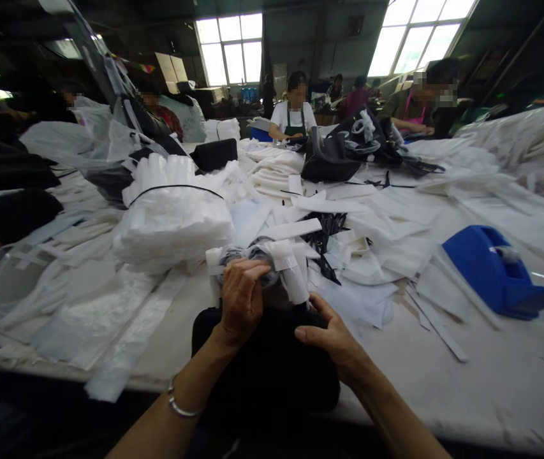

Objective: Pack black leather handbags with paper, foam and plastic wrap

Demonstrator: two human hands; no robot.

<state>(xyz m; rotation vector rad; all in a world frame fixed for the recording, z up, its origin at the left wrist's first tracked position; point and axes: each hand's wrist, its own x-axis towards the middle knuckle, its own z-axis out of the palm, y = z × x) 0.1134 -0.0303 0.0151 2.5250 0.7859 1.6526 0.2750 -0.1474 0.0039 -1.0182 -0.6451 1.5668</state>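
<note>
A black bag or case (pixel 276 363) lies at the table's front edge, close to my body. Along its far side are white foam wraps (pixel 294 273) and dark grey rolled pieces (pixel 258 256), perhaps wrapped handles. My left hand (pixel 243 296), with a silver bracelet at the wrist, has its fingers bent and pressed together over the grey rolled pieces; what lies under the fingertips is hidden. My right hand (pixel 331 335) grips the bag's far right corner, thumb on the near face and fingers along the far edge.
A blue tape dispenser (pixel 496 274) stands on the right. A banded stack of white foam sheets (pixel 173 217) sits to the left. White scraps and black straps (pixel 325 236) lie beyond the bag. Farther back are dark bags (pixel 331 156) and a person (pixel 294 115) across the table.
</note>
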